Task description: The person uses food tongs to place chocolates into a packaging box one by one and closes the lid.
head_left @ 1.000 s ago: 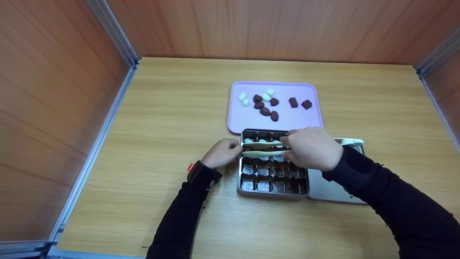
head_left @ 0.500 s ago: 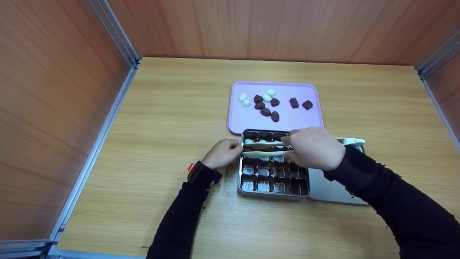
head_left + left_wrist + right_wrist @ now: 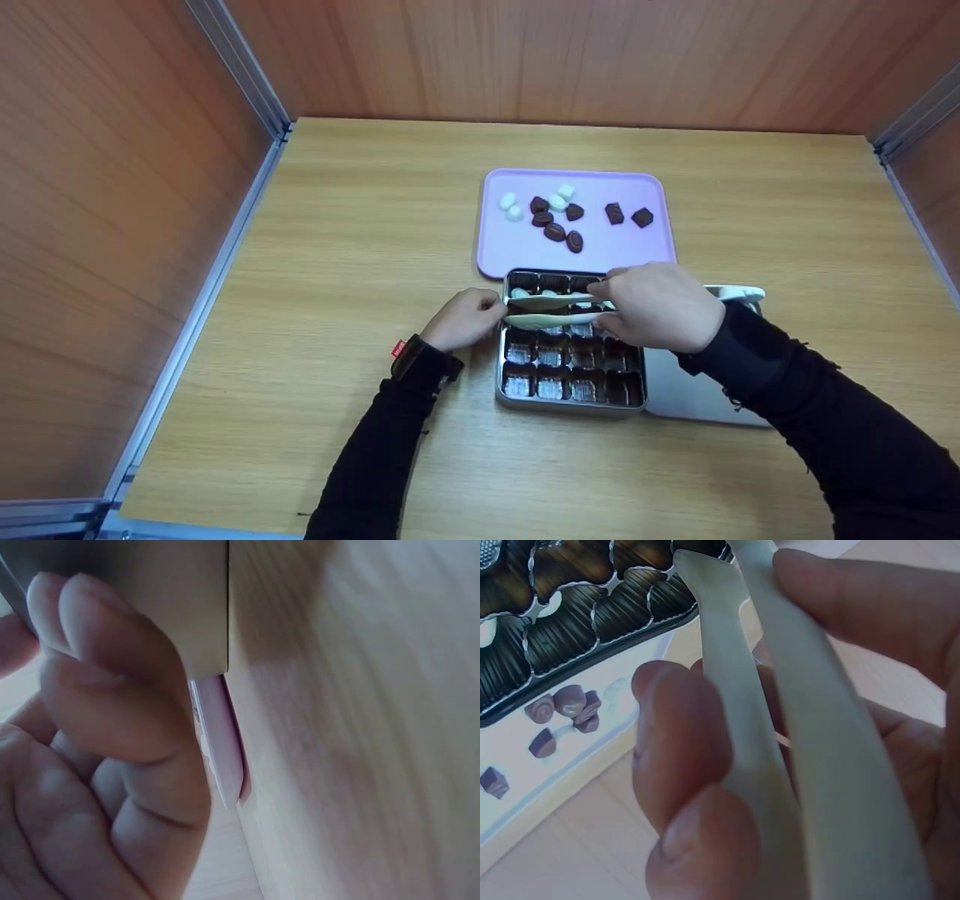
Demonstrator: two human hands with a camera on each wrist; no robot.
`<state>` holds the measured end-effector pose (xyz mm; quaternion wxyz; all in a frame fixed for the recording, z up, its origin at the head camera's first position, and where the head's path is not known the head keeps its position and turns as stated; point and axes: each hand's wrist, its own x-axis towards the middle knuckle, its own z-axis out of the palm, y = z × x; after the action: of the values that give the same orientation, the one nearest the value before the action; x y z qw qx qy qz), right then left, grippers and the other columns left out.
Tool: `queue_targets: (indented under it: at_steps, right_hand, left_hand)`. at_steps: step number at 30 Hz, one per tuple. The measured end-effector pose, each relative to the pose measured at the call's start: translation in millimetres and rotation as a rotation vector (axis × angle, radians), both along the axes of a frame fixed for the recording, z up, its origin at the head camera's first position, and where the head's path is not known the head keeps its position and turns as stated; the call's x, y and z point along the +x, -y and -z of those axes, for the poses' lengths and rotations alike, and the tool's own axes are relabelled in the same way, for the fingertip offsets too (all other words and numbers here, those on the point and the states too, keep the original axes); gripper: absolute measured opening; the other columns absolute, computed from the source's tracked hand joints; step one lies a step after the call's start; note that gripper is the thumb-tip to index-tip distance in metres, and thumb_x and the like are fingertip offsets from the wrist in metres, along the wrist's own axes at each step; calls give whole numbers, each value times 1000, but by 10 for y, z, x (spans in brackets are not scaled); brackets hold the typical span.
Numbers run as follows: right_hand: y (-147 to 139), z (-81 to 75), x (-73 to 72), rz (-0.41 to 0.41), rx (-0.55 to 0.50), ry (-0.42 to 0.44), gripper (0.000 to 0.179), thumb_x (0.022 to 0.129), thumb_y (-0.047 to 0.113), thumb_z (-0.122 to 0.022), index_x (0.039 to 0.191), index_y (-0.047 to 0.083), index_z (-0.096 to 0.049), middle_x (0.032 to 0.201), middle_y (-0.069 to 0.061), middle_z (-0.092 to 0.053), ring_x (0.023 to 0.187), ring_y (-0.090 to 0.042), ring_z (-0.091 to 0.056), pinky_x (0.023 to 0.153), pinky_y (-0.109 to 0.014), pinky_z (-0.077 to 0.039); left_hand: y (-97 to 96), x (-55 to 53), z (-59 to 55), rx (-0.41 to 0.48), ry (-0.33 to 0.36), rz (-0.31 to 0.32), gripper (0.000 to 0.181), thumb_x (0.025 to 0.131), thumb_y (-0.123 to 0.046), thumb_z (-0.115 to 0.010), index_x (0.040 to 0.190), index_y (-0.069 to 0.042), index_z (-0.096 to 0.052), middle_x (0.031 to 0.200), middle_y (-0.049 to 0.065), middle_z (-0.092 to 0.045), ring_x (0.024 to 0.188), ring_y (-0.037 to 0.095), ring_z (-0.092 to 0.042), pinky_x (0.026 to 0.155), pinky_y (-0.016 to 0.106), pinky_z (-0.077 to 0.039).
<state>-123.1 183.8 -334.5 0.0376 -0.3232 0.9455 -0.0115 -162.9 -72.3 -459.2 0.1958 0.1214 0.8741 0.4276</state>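
My left hand [image 3: 463, 321] grips the left rim of a metal tin [image 3: 574, 409], its curled fingers [image 3: 120, 712] against the outer wall in the left wrist view. Inside the tin sits a dark brown divided insert [image 3: 551, 384], with pale chocolates [image 3: 519, 293] in its second row from the back. My right hand [image 3: 664, 309] holds pale green tongs [image 3: 544, 322] level across the insert, thumb and fingers on opposite arms [image 3: 840, 750]. The tongs' tips stand apart near the left column, by my left thumb. Whether a chocolate lies between them is hidden. The front rows hold nothing.
Behind the tin lies a lilac tray [image 3: 491, 251] with several dark chocolates [image 3: 554, 232] and several white ones [image 3: 508, 201]. A flat grey metal lid [image 3: 697, 386] lies right of the tin, partly under my right arm. Wood-grain panels [image 3: 570, 60] enclose the table.
Almost nothing differs. My right hand and the tongs' rear end have shifted slightly to the right, while my left hand stays on the tin's rim.
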Motion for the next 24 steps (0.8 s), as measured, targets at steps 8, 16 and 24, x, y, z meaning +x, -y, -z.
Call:
queue_targets:
  at_steps: [8,16,24]
  right_hand:
    - [-409,-111,-231,150,-148,120,31,88,26,-68,113,8,-71,82,-6,-69,56,-13,-52,51,-31,-43]
    - [-1027,118,-580,475,-171,-15,29,91,28,-62,101,2,-69,63,-6,-52,55,-23,-45,49,-33,-28]
    - [-1288,363,-674,579,-97,48,29,90,30,-58,79,3,-60,60,-4,-46,56,-25,-44,49,-35,-28]
  left_hand:
    - [-21,19,-9,-38,-40,-8,30,93,-28,-51,64,-19,-45,62,-6,-49,58,13,-46,58,27,-38]
    - [-43,28,1,-97,-116,-19,33,87,-29,-54,60,-19,-40,60,-8,-41,57,12,-43,56,26,-34]
    - [-63,30,2,-87,-143,-3,33,85,-26,-55,58,-19,-36,58,-9,-36,55,11,-38,55,25,-30]
